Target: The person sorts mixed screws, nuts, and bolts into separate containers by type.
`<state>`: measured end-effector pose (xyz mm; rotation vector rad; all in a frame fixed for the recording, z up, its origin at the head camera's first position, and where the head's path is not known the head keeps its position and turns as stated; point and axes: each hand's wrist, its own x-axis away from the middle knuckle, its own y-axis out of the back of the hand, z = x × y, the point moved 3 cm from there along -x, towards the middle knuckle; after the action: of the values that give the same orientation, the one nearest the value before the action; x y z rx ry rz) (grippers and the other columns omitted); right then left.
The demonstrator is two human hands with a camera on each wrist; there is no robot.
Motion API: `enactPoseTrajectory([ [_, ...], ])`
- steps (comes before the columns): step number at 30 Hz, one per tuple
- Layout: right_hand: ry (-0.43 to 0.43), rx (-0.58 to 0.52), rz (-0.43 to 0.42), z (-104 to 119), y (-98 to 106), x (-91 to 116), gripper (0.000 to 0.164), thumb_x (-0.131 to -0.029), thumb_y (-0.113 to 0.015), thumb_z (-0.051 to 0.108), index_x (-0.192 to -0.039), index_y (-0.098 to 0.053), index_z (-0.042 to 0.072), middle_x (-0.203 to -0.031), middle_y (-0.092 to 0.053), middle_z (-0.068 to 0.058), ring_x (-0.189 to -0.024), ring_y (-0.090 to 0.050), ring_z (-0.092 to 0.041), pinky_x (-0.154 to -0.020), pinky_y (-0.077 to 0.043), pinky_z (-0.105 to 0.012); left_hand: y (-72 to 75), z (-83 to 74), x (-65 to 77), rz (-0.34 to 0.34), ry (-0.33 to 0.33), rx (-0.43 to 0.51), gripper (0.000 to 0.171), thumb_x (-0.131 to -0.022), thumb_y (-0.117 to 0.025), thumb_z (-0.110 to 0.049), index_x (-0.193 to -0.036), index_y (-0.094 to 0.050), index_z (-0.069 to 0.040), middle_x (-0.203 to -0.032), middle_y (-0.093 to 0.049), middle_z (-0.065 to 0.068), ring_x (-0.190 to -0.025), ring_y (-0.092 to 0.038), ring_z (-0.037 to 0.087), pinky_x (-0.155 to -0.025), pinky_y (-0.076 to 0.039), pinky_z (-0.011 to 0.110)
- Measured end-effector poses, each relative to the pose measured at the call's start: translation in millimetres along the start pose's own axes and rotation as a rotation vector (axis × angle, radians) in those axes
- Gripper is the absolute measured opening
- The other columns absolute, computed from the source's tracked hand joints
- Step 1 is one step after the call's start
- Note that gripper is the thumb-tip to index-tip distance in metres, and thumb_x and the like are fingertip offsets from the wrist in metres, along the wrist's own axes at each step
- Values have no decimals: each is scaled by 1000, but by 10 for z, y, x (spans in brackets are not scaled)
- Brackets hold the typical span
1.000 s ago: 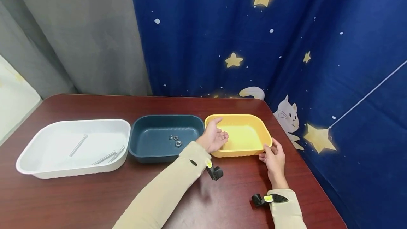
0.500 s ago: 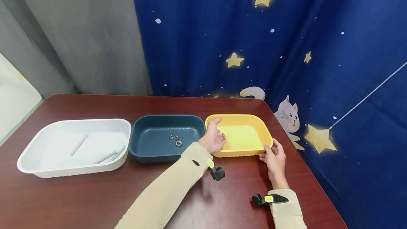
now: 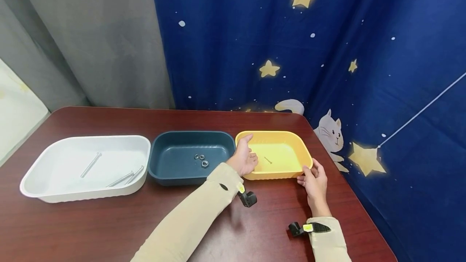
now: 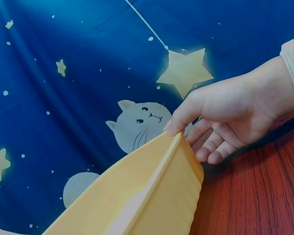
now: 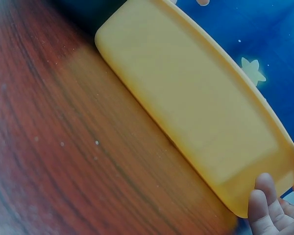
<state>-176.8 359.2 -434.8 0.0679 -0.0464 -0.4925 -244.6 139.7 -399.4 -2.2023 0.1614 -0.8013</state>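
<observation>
In the head view, a yellow tray [image 3: 278,148] stands at the right of the table, with a small thin screw [image 3: 268,160] lying on its floor. My left hand [image 3: 244,157] hovers over the tray's left end, palm turned toward the inside, thumb raised and fingers loosely bent around nothing. At the front right corner, my right hand [image 3: 314,179] grips the tray by its rim. The left wrist view shows that hand's thumb on top of the rim and its fingers [image 4: 213,147] under it. Part of the tray's left end is hidden behind my left hand.
A dark teal tray [image 3: 189,179] holding several nuts [image 3: 204,164] is beside the yellow one. Farther left, a white tray [image 3: 54,177] contains long bolts [image 3: 90,165]. The table's right edge runs close to my right hand, and a blue star-patterned curtain [image 3: 233,43] hangs behind.
The screw, earlier at my left fingertips, now lies on the yellow tray's floor. My left hand has barely moved, and my right hand keeps its grip on the corner.
</observation>
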Motion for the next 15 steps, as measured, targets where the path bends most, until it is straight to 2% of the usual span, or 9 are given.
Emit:
enactPoseTrajectory([
  [7, -5, 7, 3, 2, -3, -2, 51, -100, -53, 13, -147, -35, 8, -116, -51, -13, -58, -59, -7, -58, -53, -18, 11, -61, 99, 34, 12, -35, 81, -99, -46, -37, -149, -3, 10, -154, -10, 32, -144, -13, 40, -117, -15, 42],
  [15, -6, 16, 11, 0, -2, -1, 53, -100, -54, 15, -148, -33, 7, -117, -50, -11, -58, -59, -6, -59, -53, -18, 65, -167, 212, 82, 3, -98, 78, -101, -41, -38, -147, -7, 14, -154, -14, 32, -143, -16, 41, -117, -16, 43],
])
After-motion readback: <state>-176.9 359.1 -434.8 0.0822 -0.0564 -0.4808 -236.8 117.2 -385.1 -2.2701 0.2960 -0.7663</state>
